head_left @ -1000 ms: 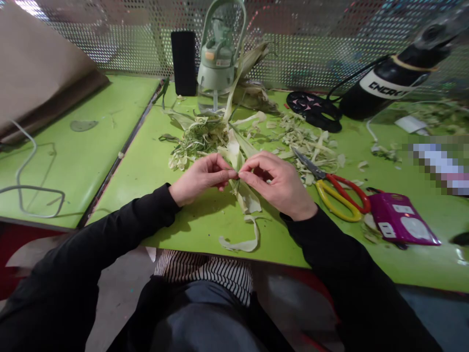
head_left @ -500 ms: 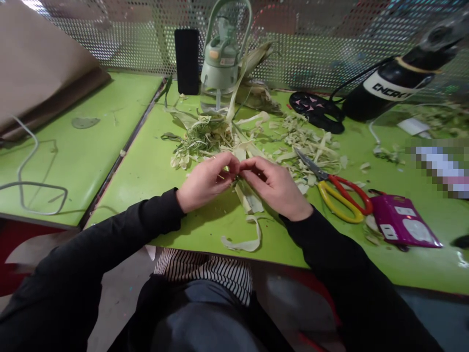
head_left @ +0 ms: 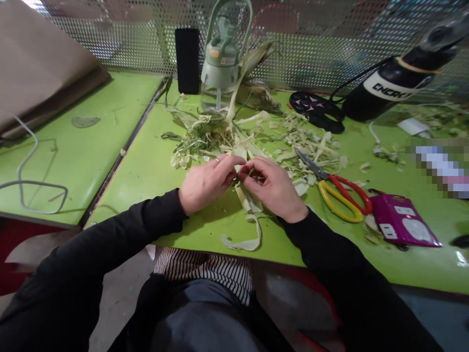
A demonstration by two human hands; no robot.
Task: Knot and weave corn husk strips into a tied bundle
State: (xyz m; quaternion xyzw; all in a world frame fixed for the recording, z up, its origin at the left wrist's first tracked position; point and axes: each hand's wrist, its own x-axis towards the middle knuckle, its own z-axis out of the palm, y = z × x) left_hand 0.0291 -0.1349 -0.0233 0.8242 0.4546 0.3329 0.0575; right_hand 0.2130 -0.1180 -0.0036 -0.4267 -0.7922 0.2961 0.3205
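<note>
One bare left hand point(head_left: 207, 183), one bare right hand point(head_left: 276, 188) are pinching closed, seemingly on one pale, papery husk bundle point(head_left: 242, 198), near lime-green table's point(head_left: 205, 230) front edge.

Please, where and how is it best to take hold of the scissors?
Probably by the yellow handle of the scissors, coming from the person's side: both handles lie toward it, the blades point away, and a purple object sits close beside the red handle.

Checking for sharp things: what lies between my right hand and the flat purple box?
In the head view, red-and-yellow-handled metal scissors and pale leafy scraps lie between your right hand and the purple box.
</note>
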